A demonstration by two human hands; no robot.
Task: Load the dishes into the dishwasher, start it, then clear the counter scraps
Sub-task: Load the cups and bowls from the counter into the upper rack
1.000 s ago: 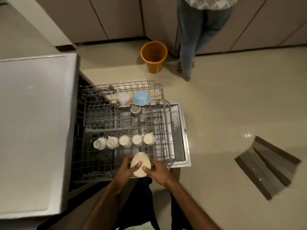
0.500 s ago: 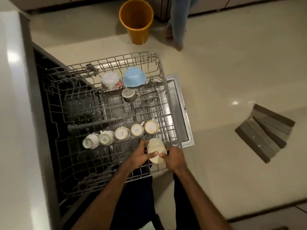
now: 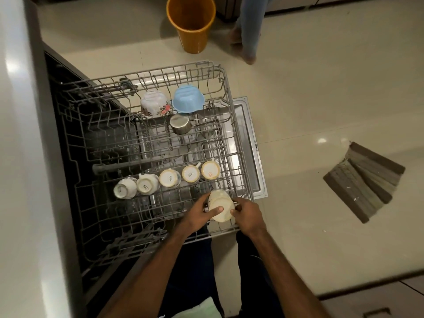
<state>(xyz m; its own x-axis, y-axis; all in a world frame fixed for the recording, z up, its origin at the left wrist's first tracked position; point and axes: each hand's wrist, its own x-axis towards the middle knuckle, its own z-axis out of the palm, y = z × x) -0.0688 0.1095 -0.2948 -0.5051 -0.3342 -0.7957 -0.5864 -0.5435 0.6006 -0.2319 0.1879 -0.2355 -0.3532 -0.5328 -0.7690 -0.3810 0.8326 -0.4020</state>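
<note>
The dishwasher's upper wire rack (image 3: 226, 92) is pulled out over the open door (image 3: 252, 143). Both hands hold a cream bowl (image 3: 220, 206), upside down, over the rack's near right corner. My left hand (image 3: 199, 215) grips its left side, thumb on top. My right hand (image 3: 246, 213) grips its right side. A row of several upturned cups (image 3: 169, 177) lies across the rack's middle. At the far end sit a floral white cup (image 3: 154, 103), a blue bowl (image 3: 188, 99) and a steel cup (image 3: 180, 125).
An orange bucket (image 3: 191, 21) stands on the tiled floor beyond the rack, next to another person's legs (image 3: 249, 26). A brown striped mat (image 3: 364, 180) lies to the right. The white counter (image 3: 13, 157) runs along the left edge.
The camera has tilted down and closer. Both hands with the cream bowl moved slightly forward and lower over the rack's near right corner.
</note>
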